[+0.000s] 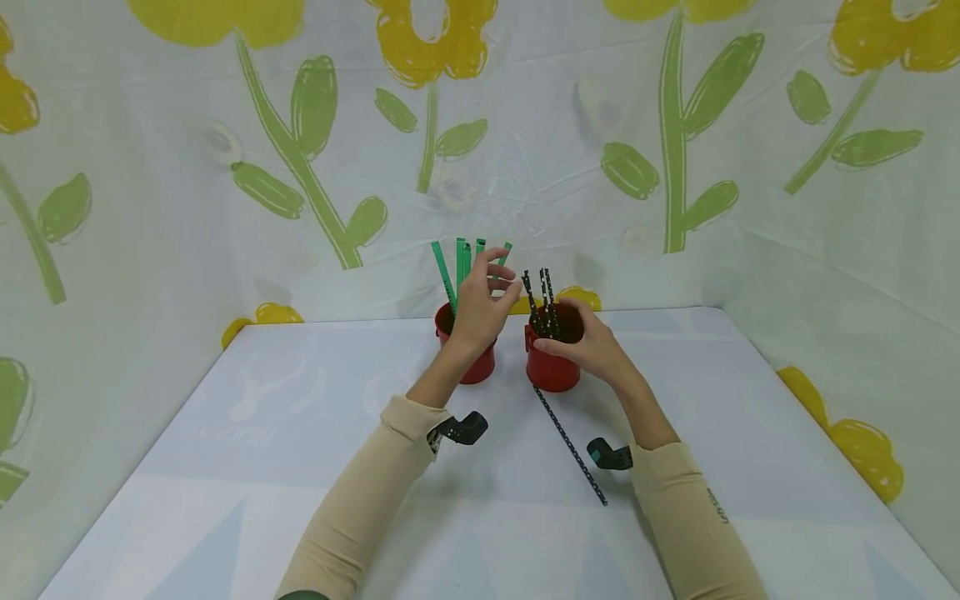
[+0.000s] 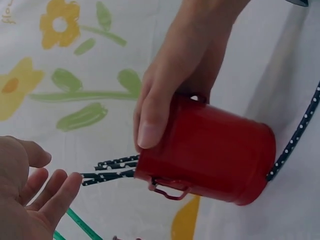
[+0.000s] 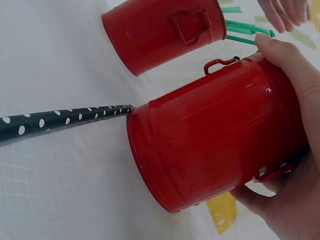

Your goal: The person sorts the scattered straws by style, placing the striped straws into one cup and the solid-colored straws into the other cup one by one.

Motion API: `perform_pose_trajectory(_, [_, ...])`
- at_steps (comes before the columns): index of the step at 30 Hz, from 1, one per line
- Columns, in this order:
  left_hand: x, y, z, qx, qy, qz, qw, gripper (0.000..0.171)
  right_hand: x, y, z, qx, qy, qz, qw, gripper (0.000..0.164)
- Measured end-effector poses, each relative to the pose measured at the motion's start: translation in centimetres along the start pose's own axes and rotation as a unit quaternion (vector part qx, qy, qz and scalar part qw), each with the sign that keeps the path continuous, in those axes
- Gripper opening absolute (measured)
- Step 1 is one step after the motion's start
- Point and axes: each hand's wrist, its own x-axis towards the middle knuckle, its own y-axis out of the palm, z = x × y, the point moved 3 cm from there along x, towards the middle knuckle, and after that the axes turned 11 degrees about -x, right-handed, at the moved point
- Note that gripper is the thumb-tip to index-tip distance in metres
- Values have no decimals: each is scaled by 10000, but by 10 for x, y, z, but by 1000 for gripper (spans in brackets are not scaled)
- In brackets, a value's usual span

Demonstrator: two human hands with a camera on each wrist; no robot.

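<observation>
My right hand (image 1: 600, 346) grips the rim of a red metal bucket (image 1: 552, 372) with small side handles; thumb and fingers lie on opposite sides. Several black straws with white dots (image 1: 551, 312) stand in this bucket. To its left, my left hand (image 1: 480, 307) is raised in front of a second red bucket (image 1: 483, 367), which holds several green straws (image 1: 443, 271). In the left wrist view, the left hand's relaxed fingers (image 2: 62, 197) are near the dotted straws' tips and hold nothing. One dotted straw (image 1: 570, 445) lies on the table, its far end by the right bucket's base.
The white table (image 1: 300, 467) meets a pale cloth backdrop (image 1: 525, 167) printed with yellow flowers and green stems. Black wrist camera mounts (image 1: 465, 427) stick out from both sleeves, above the table on either side of the loose straw.
</observation>
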Motion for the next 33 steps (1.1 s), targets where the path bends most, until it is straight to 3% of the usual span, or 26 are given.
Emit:
perform_pose_trajectory(23, [-45,-3,12,-204,-288,320,9989,39,1,1,-2,42,-107,-36,9999,95])
perform_pose_trajectory(33, [-57,0,16,-403,-495,350,9973,37,0,1,-2,79,-134,-45,9999,95])
